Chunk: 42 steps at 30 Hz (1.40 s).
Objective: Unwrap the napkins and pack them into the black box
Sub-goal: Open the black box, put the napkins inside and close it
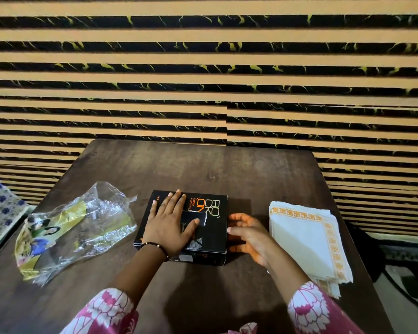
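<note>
Napkins (pixel 304 239) lie unwrapped right of the closed black box (pixel 210 227). Left hand (pixel 171 225) presses flat on its lid; right hand (pixel 249 235), loosely curled, touches its right side. Steadying while lifting that edge should open it.

Printed on lid of flat black cardboard box (pixel 210 227), sideways to camera: "ROCK ON", "ROCK" in thin white outline letters, "ON" in orange. Beside it, small orange "keep", a second small word partly covered by left hand (pixel 170 225), unreadable. Near lid's far left corner, small orange letters starting "IN", rest hidden. On box's near side wall, faint pale print, too small to read. On crumpled clear plastic wrapper with yellow-green printed panel (pixel 70 230), pictures only, no legible text.
</note>
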Each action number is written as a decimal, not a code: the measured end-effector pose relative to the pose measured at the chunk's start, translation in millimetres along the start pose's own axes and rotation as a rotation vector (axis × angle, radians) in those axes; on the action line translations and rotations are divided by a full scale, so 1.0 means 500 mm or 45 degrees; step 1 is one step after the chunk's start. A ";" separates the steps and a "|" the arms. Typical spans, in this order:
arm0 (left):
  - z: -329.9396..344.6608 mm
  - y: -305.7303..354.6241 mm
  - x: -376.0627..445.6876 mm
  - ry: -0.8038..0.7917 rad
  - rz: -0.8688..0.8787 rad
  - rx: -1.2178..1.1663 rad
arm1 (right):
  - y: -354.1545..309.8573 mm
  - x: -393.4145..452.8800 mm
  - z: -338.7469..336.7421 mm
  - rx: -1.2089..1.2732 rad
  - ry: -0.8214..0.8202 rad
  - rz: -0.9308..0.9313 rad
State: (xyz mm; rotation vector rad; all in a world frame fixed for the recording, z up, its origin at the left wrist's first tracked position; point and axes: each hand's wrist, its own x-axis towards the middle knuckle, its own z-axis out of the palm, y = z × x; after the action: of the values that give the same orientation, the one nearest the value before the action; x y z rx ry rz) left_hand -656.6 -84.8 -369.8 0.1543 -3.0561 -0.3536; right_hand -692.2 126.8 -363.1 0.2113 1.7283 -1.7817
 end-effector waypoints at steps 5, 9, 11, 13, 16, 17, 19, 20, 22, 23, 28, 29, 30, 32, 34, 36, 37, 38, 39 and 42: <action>0.002 -0.002 0.000 0.006 0.006 0.009 | -0.003 -0.002 0.003 -0.142 0.036 -0.008; 0.005 -0.004 0.001 0.024 0.012 0.002 | -0.028 0.006 0.002 -0.532 0.167 -0.006; 0.006 -0.005 0.000 0.029 0.016 -0.002 | -0.039 0.011 -0.002 -0.745 0.266 -0.046; 0.005 -0.007 0.000 0.040 0.022 -0.013 | -0.038 0.012 -0.016 -1.021 0.382 -0.092; 0.005 -0.008 0.003 0.053 0.019 -0.025 | -0.019 0.000 -0.040 -1.196 0.458 -0.174; 0.006 -0.008 0.003 0.058 0.018 -0.030 | -0.012 -0.007 -0.043 -1.263 0.481 -0.239; 0.007 -0.009 0.006 0.070 0.018 -0.029 | -0.003 -0.020 -0.038 -1.387 0.489 -0.398; 0.008 -0.011 0.009 0.069 0.020 -0.031 | 0.004 -0.028 -0.032 -1.405 0.481 -0.465; 0.007 -0.017 0.018 0.071 0.023 -0.038 | 0.017 -0.038 -0.026 -1.424 0.517 -0.554; 0.005 -0.021 0.024 0.067 0.022 -0.033 | 0.021 -0.042 -0.026 -1.451 0.543 -0.568; 0.000 -0.027 0.039 0.047 0.021 -0.003 | 0.018 -0.046 -0.032 -1.639 0.511 -0.313; 0.001 -0.026 0.038 0.045 0.023 -0.002 | 0.018 -0.043 -0.031 -1.628 0.495 -0.235; 0.003 -0.026 0.038 0.044 0.021 -0.005 | 0.016 -0.041 -0.030 -1.641 0.485 -0.177; 0.004 -0.026 0.039 0.048 0.019 -0.018 | 0.018 -0.032 -0.026 -1.766 0.436 -0.103; 0.004 -0.027 0.040 0.051 0.016 -0.023 | 0.021 -0.021 -0.022 -1.935 0.393 -0.075; 0.003 -0.026 0.040 0.060 0.015 -0.022 | 0.023 -0.006 -0.020 -2.073 0.394 -0.032; 0.003 -0.025 0.039 0.063 0.014 -0.018 | 0.025 0.002 -0.019 -2.133 0.391 0.003; 0.003 -0.025 0.039 0.063 0.014 -0.012 | 0.026 0.008 -0.019 -2.184 0.379 0.040; 0.003 -0.025 0.039 0.060 0.014 -0.002 | 0.028 0.014 -0.018 -2.242 0.354 0.075; 0.003 -0.025 0.039 0.048 0.017 0.013 | 0.024 0.030 -0.013 -2.391 0.313 0.148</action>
State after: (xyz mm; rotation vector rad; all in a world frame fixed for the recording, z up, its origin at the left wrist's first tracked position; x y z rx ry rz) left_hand -674.8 -98.4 -373.4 0.1393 -3.0205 -0.3307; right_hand -699.5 129.0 -381.7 -0.2942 2.6557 0.4391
